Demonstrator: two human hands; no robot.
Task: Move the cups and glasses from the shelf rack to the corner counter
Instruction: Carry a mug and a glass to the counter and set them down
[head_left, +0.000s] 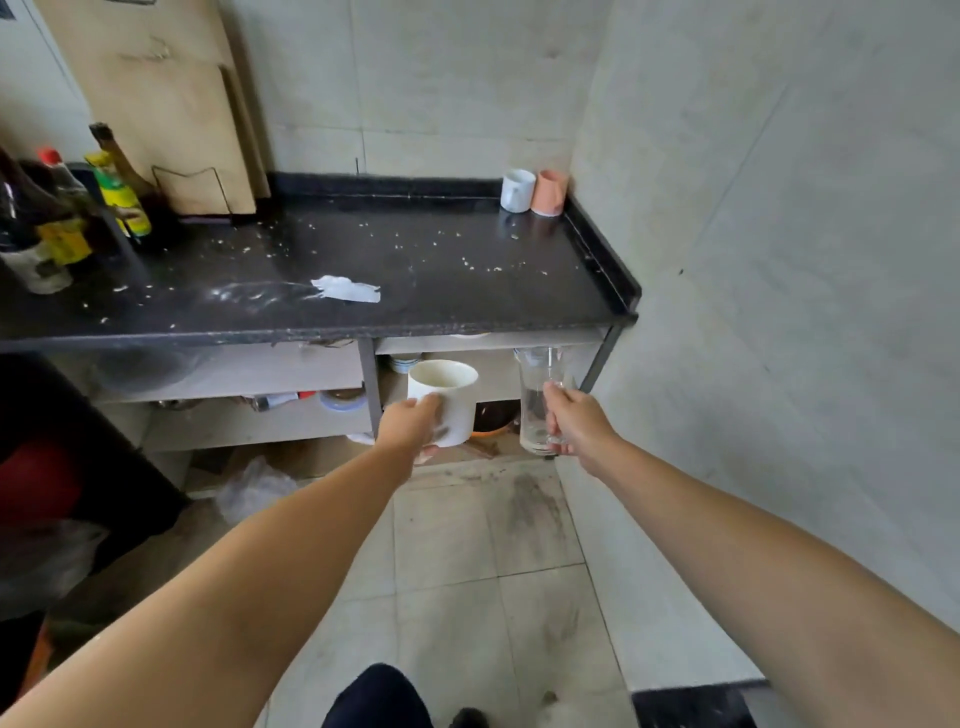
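My left hand (410, 423) grips a cream ceramic cup (449, 400), held upright in front of the shelves under the counter. My right hand (574, 421) holds a tall clear glass (540, 379), also upright, just right of the cup. Both are below the front edge of the black counter (415, 270). In the counter's far right corner stand a white mug (517, 190) and a pink cup (549, 192), side by side against the wall.
Bottles (62, 208) crowd the counter's left end, with a wooden board (171, 104) leaning on the wall behind. A white scrap (347, 289) and crumbs lie mid-counter. Shelves (249, 415) below hold bowls and small items. Tiled wall rises on the right.
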